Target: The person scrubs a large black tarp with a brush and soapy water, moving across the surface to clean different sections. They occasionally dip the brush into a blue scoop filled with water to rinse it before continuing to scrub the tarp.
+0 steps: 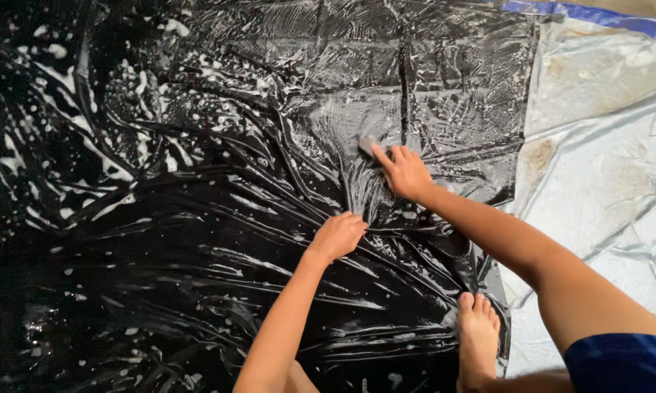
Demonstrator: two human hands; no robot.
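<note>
A large black plastic sheet [197, 240] lies wet, wrinkled and flecked with white soap foam across the ground. My right hand [403, 172] presses a small grey scrubbing pad [368, 146] onto the sheet near its middle; the pad is mostly hidden under my fingers. My left hand [337, 235] is closed on a gathered fold of the black sheet just below and to the left of the right hand. My bare right foot [477, 335] stands on the sheet's lower right edge.
A pale grey tarp [605, 145] with brown stains lies under the black sheet on the right, with a blue border [597, 14] at the top right. White foam patches are thick at the upper left [88, 138]. My knee in blue shorts [623, 360] is at the lower right.
</note>
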